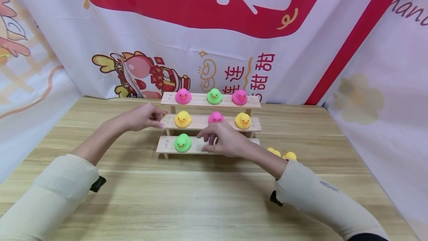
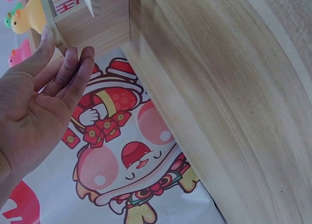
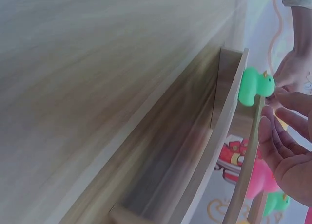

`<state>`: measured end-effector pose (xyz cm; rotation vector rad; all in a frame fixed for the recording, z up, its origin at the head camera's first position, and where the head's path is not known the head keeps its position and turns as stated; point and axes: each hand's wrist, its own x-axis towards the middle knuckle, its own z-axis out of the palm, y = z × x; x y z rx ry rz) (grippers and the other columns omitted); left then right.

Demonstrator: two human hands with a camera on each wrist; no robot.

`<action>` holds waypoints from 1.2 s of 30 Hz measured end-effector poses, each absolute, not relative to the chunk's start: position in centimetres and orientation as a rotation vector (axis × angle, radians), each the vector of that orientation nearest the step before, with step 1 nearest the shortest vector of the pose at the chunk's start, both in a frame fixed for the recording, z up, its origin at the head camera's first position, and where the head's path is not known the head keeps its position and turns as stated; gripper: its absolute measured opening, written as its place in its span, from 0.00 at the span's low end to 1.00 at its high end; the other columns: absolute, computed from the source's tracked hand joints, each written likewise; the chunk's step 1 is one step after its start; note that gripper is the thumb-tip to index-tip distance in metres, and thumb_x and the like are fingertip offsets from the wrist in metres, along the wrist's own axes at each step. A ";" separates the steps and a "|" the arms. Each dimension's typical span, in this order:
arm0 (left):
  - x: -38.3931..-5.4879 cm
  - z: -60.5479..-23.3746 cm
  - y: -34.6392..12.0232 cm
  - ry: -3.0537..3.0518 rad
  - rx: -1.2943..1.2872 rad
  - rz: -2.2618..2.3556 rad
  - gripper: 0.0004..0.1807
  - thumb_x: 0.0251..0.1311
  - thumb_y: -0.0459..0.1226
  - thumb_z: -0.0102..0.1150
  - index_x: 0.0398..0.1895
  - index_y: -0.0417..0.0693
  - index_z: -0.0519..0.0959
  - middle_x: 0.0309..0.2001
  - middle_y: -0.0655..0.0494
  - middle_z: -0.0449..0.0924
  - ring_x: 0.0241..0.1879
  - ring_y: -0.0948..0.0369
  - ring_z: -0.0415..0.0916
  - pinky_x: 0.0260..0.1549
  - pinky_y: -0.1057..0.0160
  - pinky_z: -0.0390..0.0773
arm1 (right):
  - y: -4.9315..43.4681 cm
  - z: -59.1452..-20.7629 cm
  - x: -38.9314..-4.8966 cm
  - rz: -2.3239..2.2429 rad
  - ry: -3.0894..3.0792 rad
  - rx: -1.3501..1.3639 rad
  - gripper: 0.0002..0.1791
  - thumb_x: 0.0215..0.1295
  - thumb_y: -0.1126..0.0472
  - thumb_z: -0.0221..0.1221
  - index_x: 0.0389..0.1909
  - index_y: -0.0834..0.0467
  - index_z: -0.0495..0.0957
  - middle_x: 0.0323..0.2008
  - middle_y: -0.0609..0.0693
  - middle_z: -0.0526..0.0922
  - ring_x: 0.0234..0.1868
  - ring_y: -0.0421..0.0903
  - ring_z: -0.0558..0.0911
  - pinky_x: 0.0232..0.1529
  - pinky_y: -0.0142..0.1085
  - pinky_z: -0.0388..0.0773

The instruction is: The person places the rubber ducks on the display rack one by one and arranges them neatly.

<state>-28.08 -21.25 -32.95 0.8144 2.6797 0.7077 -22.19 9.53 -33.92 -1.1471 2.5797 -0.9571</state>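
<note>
A three-tier wooden display stand (image 1: 170,148) carries small rubber ducks. My left hand (image 1: 147,117) is at the left end of the middle shelf; in the left wrist view the thumb lies on one side of the board's end and the curled fingers on the other. Just beside it sits a yellow duck (image 1: 182,119). Over the lowest shelf is my right hand (image 1: 223,139), fingers loosely bent with nothing between them. To its left a green duck (image 1: 182,143) stands on that shelf, close to the fingertips in the right wrist view. A pink duck (image 1: 216,116) is partly hidden behind this hand.
On the top shelf are a pink duck (image 1: 183,96), a green duck (image 1: 214,96) and another pink duck (image 1: 239,97). Another yellow duck (image 1: 242,121) sits at the middle shelf's right. Yellow ducks (image 1: 289,156) show on the table (image 1: 187,200) beside the right sleeve. Behind hangs a printed cloth (image 1: 100,29).
</note>
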 end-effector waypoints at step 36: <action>-28.1 -33.3 -21.7 2.685 0.850 0.747 0.19 0.64 0.33 0.71 0.55 0.30 0.82 0.25 0.55 0.72 0.29 0.59 0.67 0.30 0.63 0.69 | 23.5 -32.7 -21.2 -0.944 2.683 -0.897 0.14 0.64 0.66 0.71 0.50 0.63 0.87 0.33 0.44 0.86 0.30 0.44 0.79 0.34 0.35 0.82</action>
